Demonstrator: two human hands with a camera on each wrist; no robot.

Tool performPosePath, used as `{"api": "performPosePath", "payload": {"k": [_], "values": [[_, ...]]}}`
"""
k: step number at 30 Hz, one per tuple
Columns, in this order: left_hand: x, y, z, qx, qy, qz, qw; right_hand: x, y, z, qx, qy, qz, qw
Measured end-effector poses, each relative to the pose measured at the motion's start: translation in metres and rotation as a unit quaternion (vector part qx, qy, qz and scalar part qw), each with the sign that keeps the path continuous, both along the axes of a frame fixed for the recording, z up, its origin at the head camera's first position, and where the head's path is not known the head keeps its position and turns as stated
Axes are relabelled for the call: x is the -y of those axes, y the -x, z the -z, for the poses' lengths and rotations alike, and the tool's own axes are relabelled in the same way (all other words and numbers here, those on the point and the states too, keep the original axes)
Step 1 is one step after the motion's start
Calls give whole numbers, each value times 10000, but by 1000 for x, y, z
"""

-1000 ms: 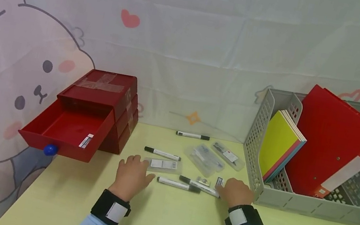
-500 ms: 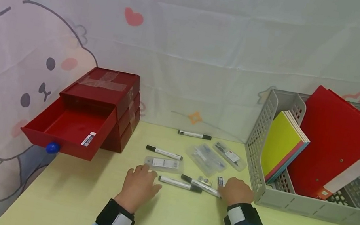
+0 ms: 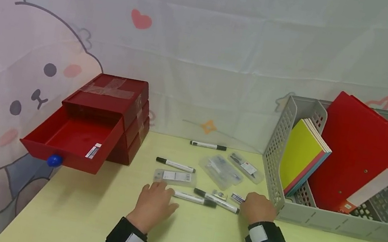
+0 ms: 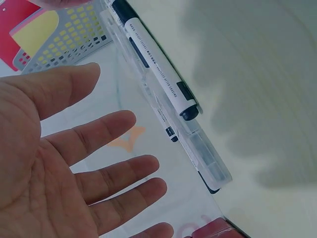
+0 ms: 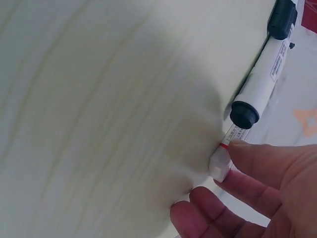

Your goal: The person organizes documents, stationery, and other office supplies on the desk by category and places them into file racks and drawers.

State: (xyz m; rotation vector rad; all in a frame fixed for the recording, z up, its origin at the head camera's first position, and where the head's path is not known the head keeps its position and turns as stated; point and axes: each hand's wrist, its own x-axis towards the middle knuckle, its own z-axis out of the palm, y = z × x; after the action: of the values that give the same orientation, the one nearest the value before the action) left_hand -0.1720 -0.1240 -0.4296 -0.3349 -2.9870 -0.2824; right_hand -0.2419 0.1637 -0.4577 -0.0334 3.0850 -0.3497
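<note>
Here the left hand (image 3: 153,206) splays; the right hand (image 3: 258,210) pinches an eraser (image 5: 218,165).

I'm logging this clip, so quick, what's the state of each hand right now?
Left hand: open, holding nothing.
Right hand: closed, pinching a small white eraser.
</note>
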Motion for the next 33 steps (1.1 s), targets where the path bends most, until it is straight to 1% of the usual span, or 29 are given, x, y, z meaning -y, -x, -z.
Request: {"api": "performPosePath", "payload": {"k": [3, 4, 8, 10, 12, 15, 18, 20, 22, 25, 30, 33], "values": [[-2, -2, 2, -3, 7, 12, 10000, -2, -1, 2, -28, -87, -22, 10000], [-4, -1, 1, 7, 13, 19, 10000, -3, -2, 2, -52, -110, -5, 9999], [-12, 1, 0, 187, 100, 70, 9998, -4, -6, -1, -72, -218, 78, 9997], [-15, 2, 1, 247, 109, 138, 9995, -3, -9, -3, -82, -225, 90, 9997], [-17, 1, 3, 235, 151, 231, 9993, -4, -13, -4, -120, -193, 96, 9997], [-21, 2, 5, 0, 183, 436, 9989, -4, -17, -7, -254, -182, 41, 9995], [-27, 4, 4, -301, 146, 661, 9973, -3, -21, -14, -334, -255, -40, 9991], [-30, 4, 4, -429, 75, 785, 9960, 1, -26, -20, -397, -356, -154, 9985], [-33, 5, 4, -476, 5, 887, 9949, 6, -31, -26, -460, -424, -256, 9977], [-37, 6, 4, -579, -67, 1067, 9926, 15, -40, -33, -698, -434, -496, 9954], [-43, 6, 3, -677, -181, 1359, 9882, 30, -54, -35, -1075, -244, -1114, 9876], [-46, 6, 3, -823, -192, 1534, 9846, 39, -60, -32, -1126, -116, -1419, 9834]]}}
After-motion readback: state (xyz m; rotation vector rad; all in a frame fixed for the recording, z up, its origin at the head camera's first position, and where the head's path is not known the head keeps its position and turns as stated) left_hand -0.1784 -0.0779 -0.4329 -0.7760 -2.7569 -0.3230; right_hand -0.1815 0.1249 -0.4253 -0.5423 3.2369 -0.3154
